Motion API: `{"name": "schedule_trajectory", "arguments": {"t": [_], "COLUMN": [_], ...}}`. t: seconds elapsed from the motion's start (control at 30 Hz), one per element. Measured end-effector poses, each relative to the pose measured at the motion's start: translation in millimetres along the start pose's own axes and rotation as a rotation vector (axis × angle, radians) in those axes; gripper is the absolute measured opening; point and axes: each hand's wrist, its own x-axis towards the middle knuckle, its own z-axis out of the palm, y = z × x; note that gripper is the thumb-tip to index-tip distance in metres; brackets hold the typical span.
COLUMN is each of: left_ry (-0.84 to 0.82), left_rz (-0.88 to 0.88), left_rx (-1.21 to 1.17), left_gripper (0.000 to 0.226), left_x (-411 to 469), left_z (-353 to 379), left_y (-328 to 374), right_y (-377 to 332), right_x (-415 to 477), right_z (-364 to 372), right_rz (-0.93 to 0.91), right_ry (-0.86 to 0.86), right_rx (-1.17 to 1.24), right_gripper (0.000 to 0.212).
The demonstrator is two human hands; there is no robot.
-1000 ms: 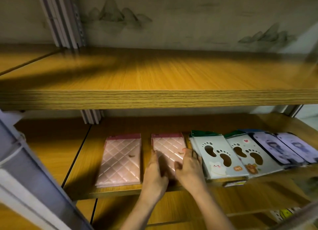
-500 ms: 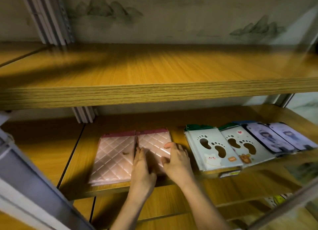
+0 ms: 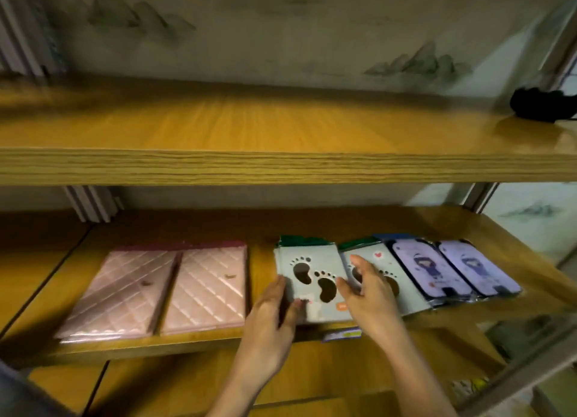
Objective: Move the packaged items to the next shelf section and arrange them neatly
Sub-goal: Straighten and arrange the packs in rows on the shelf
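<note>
Grip: your left hand has its fingers against the near-left edge of the footprint pack, thumb lying on its face; your right hand is spread open, fingertips pressing where that pack meets the second footprint pack. Neither hand has closed around anything, and whether the pack is lifted off the board I cannot tell.

Head view, why held so: you seem to be bracketing the left footprint pack from both sides, which would suit sliding or squaring it more than carrying it.

Task things, place: all packs lie flat on the middle shelf, towards its near edge.

Pink packs: two, the left pink pack and right pink pack, side by side and touching, tops level, so they look already arranged.

Gap: bare board separates the pink pair from the footprint packs.

Footprint packs: two, fanned, the right one tucked partly under its neighbour's right edge. Each may be a small stack; edges are blurred.

Purple packs: two, the purple pack and far-right purple pack, angled and overlapping at the right.

Count: six faces showing.

Judgement: the right four still need straightening to match the pink pair.

Top shelf: bare except for a dark object at far right.

Label: small tag on the shelf lip below your right hand.
</note>
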Motion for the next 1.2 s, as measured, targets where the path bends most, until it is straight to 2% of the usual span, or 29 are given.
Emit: {"name": "schedule_trajectory", "arguments": {"t": [0.2,0.4,0.57,0.7,0.87,1.07,1.13,1.2], "left_ry": [0.1,0.144,0.159,0.16,0.176,0.016,-0.016,-0.057], "left_rz": [-0.154,-0.197,-0.213,-0.24,-0.204,-0.165,-0.134,-0.067], "left_rx": [-0.13,-0.168,-0.19,-0.121,-0.056,-0.114,-0.054,0.117], "left_gripper": [0.058,0.058,0.058,0.066,0.059,0.057,0.05,0.047], "left_x": [-1,-1,-1,-1,4,8,11,13], "left_z": [29,37,42,52,70,99,109,115], "left_y": [7,8,10,13,37,60,67,75], "right_y": [20,27,33,42,54,69,73,76], "right_x": [8,10,11,13,17,23,27,32], "right_z": [-10,-11,-11,-17,-36,-73,-83,-90], "right_rz": [0.019,-0.052,-0.061,-0.077,-0.065,-0.085,-0.09,-0.093], "right_ry": [-0.284,-0.356,-0.357,-0.323,-0.271,-0.173,-0.141,-0.119], "right_rx": [0.062,0.099,0.179,0.242,0.306,0.217,0.141,0.04], "right_gripper": [0.065,0.073,0.075,0.075,0.073,0.069,0.068,0.066]}}
